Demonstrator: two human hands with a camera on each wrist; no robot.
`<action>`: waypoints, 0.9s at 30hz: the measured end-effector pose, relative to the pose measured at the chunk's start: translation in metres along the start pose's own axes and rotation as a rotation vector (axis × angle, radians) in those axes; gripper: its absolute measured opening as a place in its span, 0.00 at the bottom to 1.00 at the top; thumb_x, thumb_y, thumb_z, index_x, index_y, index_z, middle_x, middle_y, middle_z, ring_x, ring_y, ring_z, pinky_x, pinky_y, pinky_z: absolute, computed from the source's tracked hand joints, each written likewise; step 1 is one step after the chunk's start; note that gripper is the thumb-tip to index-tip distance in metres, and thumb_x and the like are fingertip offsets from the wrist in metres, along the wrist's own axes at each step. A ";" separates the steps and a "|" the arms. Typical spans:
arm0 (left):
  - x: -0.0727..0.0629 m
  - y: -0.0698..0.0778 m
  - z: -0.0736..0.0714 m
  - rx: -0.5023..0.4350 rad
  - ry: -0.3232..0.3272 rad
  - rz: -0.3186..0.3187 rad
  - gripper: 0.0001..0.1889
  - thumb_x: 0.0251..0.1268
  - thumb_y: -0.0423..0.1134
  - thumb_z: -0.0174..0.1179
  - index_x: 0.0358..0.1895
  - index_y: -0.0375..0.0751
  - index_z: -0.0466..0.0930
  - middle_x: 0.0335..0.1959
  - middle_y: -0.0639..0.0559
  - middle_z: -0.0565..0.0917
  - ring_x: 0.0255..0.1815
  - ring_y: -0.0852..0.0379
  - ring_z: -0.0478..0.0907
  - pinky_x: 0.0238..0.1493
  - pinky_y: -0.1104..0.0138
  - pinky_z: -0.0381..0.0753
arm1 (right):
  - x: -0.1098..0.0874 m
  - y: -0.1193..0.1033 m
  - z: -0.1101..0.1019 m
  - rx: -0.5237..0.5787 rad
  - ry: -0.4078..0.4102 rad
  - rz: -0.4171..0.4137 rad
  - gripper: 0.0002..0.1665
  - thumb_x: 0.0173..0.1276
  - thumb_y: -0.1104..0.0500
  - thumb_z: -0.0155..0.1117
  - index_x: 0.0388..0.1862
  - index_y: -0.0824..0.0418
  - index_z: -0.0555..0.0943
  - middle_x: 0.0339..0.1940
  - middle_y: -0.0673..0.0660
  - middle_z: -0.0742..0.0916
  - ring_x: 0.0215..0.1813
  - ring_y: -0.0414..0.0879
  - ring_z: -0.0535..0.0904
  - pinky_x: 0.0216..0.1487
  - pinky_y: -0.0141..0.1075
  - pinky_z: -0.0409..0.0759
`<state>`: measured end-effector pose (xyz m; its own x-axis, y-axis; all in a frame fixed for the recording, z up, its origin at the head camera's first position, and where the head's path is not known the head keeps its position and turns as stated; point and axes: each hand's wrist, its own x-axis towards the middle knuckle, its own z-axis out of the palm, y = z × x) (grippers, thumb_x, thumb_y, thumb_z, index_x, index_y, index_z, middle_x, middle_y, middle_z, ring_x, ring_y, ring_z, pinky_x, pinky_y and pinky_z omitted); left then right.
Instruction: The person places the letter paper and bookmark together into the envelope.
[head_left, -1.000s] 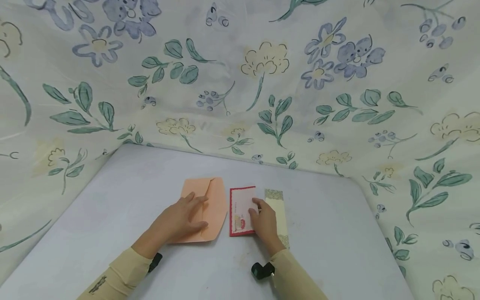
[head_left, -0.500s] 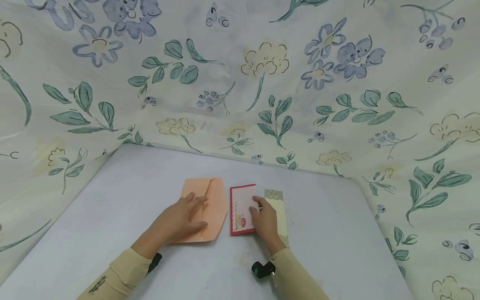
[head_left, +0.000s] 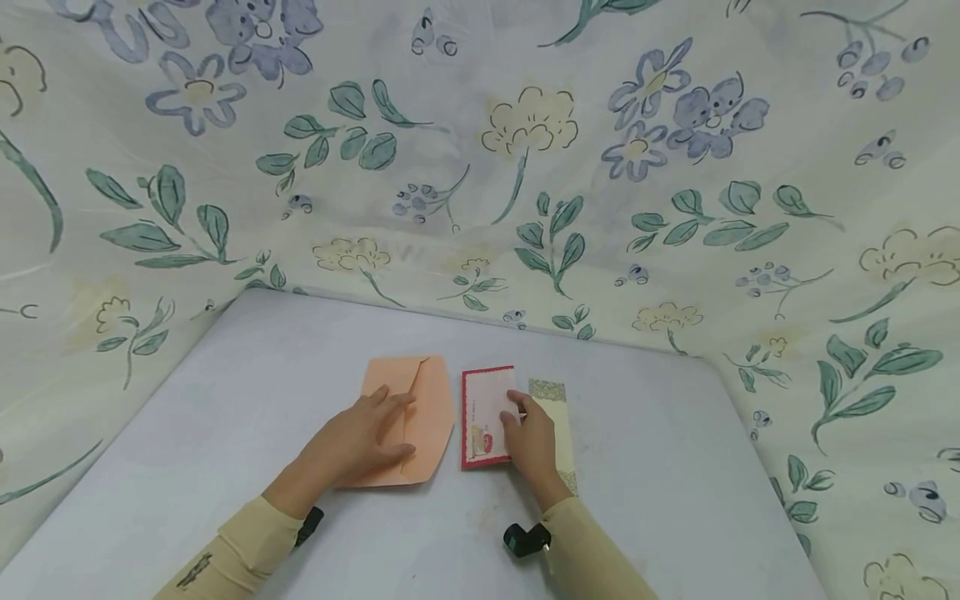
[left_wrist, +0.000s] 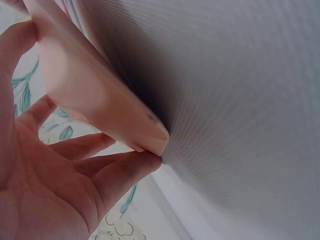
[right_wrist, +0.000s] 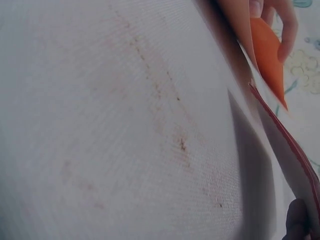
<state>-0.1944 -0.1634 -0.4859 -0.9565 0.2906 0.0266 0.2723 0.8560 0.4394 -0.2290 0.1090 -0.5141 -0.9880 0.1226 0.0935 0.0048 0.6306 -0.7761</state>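
In the head view a peach envelope (head_left: pixel 431 417) lies on the table, its flap side up. My left hand (head_left: pixel 367 437) rests on it with fingers spread, and the left wrist view has its fingertips along the edge of the envelope (left_wrist: pixel 95 90). To the right, a white greeting card (head_left: pixel 486 408) with a red border and a small printed picture tilts up from the table. My right hand (head_left: pixel 534 442) pinches its right edge; a fingertip (right_wrist: pixel 297 220) shows under the card (right_wrist: pixel 290 145) in the right wrist view. A cream strip with glittery ends (head_left: pixel 561 425) lies partly behind that hand.
Under everything is a white table (head_left: pixel 675 467), with faint stains near the front. A floral curtain (head_left: pixel 450 150) rises behind the table and along both sides. A black wrist device (head_left: pixel 527 540) sits by the right sleeve.
The card has shifted slightly away from me and to the right in the right hand's fingers. The left hand and envelope have stayed in place.
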 end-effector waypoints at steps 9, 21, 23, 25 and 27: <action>-0.001 0.000 0.001 -0.009 0.002 0.001 0.40 0.61 0.60 0.68 0.74 0.50 0.69 0.75 0.29 0.65 0.69 0.26 0.68 0.59 0.35 0.74 | -0.002 -0.001 -0.001 0.010 0.003 -0.013 0.21 0.72 0.61 0.66 0.63 0.59 0.82 0.55 0.55 0.87 0.40 0.43 0.77 0.39 0.36 0.76; -0.001 0.001 -0.001 -0.003 0.000 -0.021 0.40 0.61 0.59 0.69 0.75 0.50 0.68 0.75 0.30 0.64 0.71 0.26 0.67 0.60 0.35 0.72 | -0.003 -0.001 0.000 0.025 0.019 -0.013 0.21 0.73 0.61 0.65 0.63 0.58 0.82 0.53 0.54 0.86 0.39 0.42 0.76 0.39 0.35 0.75; -0.001 0.002 -0.001 -0.002 -0.001 -0.020 0.40 0.61 0.59 0.69 0.75 0.49 0.68 0.75 0.29 0.64 0.71 0.26 0.66 0.61 0.35 0.72 | -0.004 -0.001 0.000 0.025 0.025 -0.018 0.21 0.72 0.61 0.66 0.63 0.58 0.82 0.53 0.54 0.87 0.39 0.42 0.76 0.39 0.34 0.74; -0.001 0.002 0.000 -0.001 -0.003 -0.020 0.40 0.61 0.59 0.69 0.75 0.49 0.68 0.75 0.30 0.64 0.71 0.26 0.66 0.61 0.35 0.72 | -0.004 -0.001 0.000 0.026 0.029 -0.021 0.21 0.72 0.61 0.66 0.63 0.58 0.82 0.53 0.54 0.87 0.40 0.43 0.76 0.39 0.35 0.74; -0.001 0.001 0.000 0.001 -0.002 -0.019 0.40 0.61 0.59 0.69 0.75 0.49 0.69 0.75 0.30 0.64 0.71 0.26 0.66 0.61 0.35 0.72 | -0.004 -0.001 0.000 0.025 0.032 -0.025 0.21 0.72 0.61 0.66 0.63 0.59 0.82 0.53 0.54 0.87 0.40 0.43 0.76 0.40 0.35 0.75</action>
<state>-0.1930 -0.1625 -0.4850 -0.9612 0.2753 0.0162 0.2542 0.8617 0.4392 -0.2249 0.1078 -0.5138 -0.9824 0.1314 0.1327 -0.0244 0.6141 -0.7889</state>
